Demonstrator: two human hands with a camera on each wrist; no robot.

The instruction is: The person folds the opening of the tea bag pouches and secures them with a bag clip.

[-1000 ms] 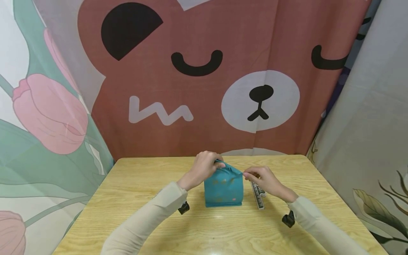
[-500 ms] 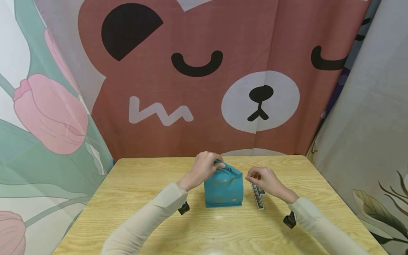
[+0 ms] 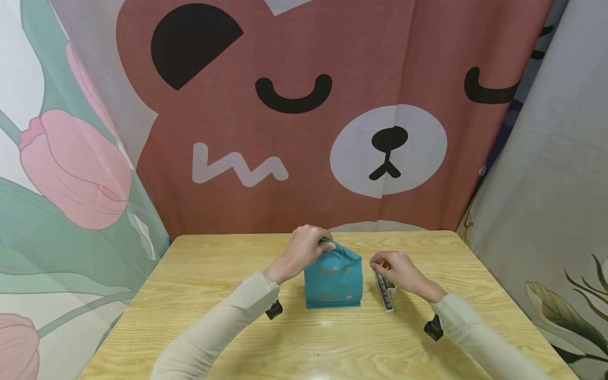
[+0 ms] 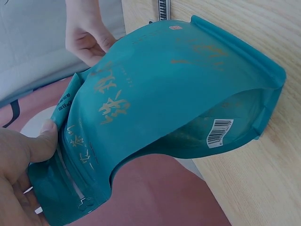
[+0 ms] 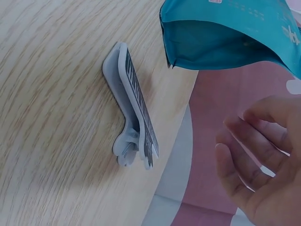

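Note:
A teal stand-up pouch [image 3: 332, 285] with gold lettering stands on the table, its top folded over. At that fold, my left hand [image 3: 300, 252] grips the pouch between thumb and fingers; the left wrist view shows the thumb [image 4: 43, 141] pressing on the folded top, with a zip slider near its corner. My right hand [image 3: 398, 270] is apart from the pouch, to its right, with its fingers [image 5: 249, 146] loosely bent and nothing between them. Below that hand lies a bag clip [image 3: 386, 296] with a piano-key pattern; in the right wrist view the clip [image 5: 134, 106] rests on its side.
The wooden table [image 3: 214, 327] has a patterned bear curtain [image 3: 285, 200] behind its far edge. Floral curtains [image 3: 81, 174] hang at the left and at the right. A small black camera is worn on each wrist.
My right hand has let go of the pouch's right top corner and drawn slightly away to the right. The left hand keeps its hold; pouch and clip stay in place.

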